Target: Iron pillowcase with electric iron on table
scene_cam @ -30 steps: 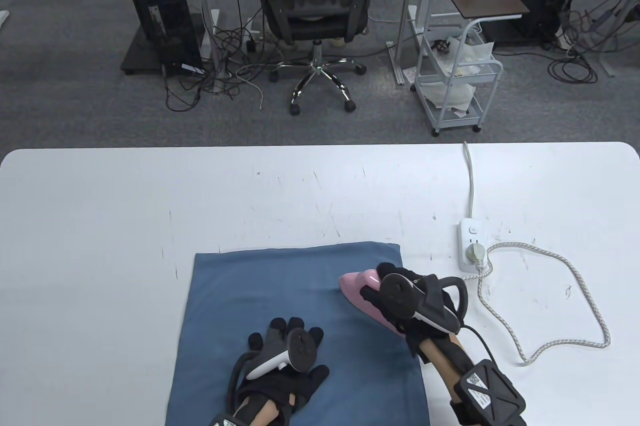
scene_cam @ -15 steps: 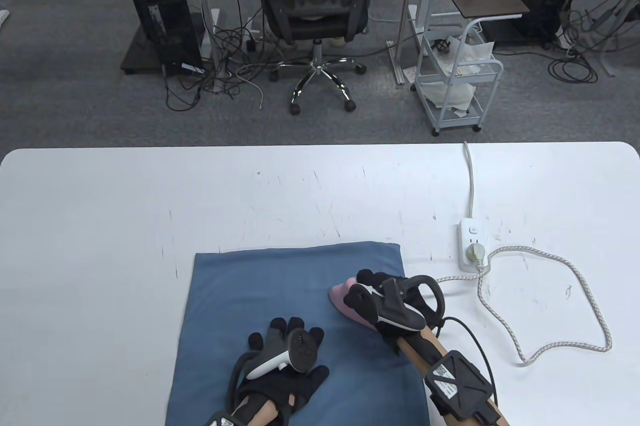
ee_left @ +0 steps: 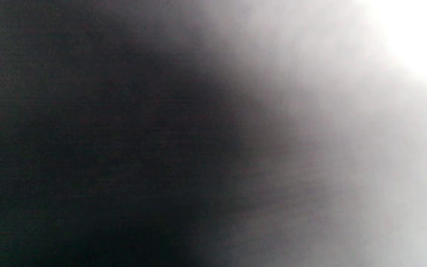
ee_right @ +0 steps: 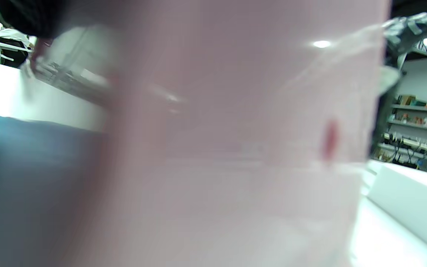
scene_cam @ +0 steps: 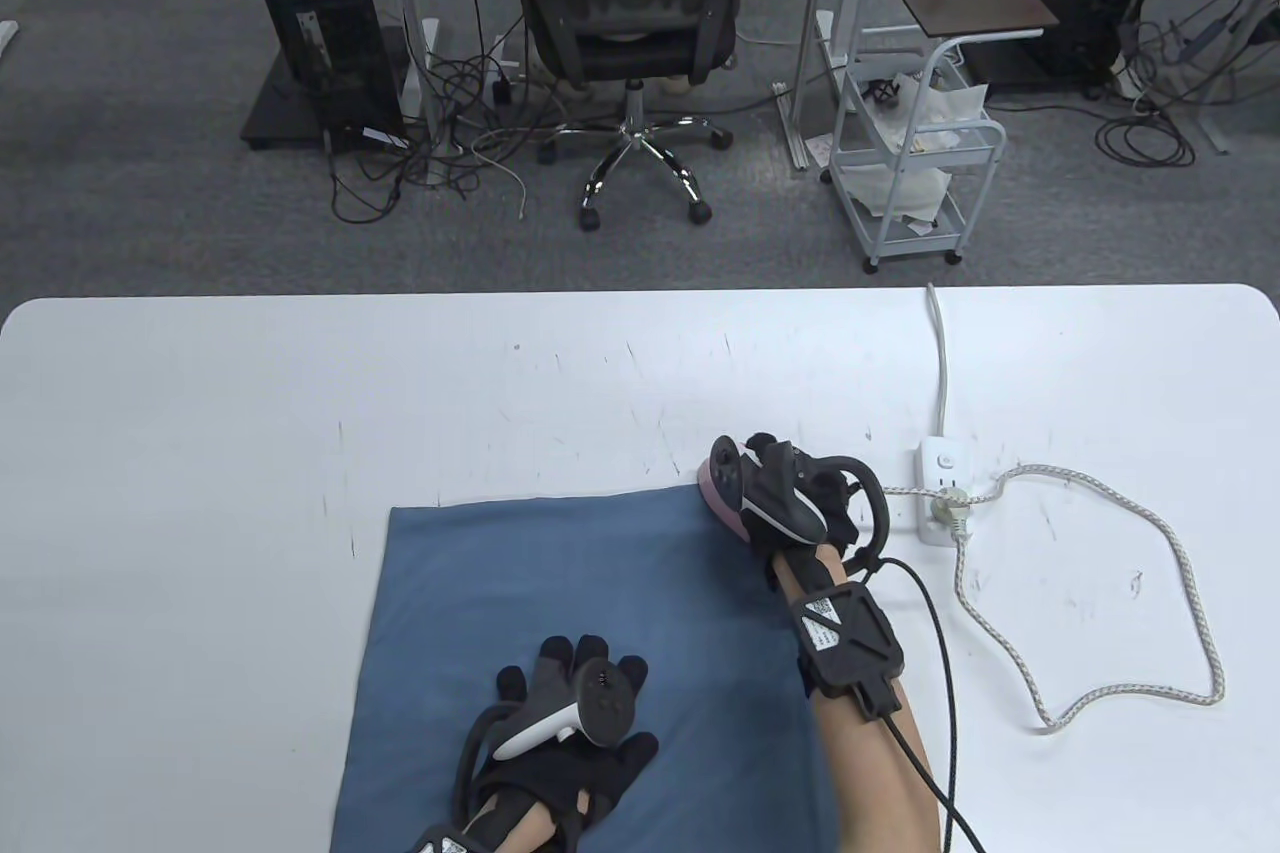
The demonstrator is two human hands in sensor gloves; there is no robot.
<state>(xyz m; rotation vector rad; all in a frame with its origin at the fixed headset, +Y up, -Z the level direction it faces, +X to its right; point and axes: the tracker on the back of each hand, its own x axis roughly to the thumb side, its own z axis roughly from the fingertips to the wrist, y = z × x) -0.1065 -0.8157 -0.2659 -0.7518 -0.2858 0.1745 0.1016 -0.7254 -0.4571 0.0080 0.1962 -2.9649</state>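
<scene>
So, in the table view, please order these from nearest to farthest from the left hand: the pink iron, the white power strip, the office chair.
Measured from the left hand:
1. Pink iron, at the pillowcase's far right corner.
2. White power strip, farther right on the table.
3. Office chair, on the floor beyond the table.

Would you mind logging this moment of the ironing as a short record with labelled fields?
pillowcase: blue pillowcase lying flat on the white table
iron: pink iron at the pillowcase's far right corner
right hand: right hand grips the iron from above
left hand: left hand rests flat on the pillowcase, near edge
power: braided cord looped on the table, plugged into the power strip
left wrist view: too dark and blurred to read
</scene>
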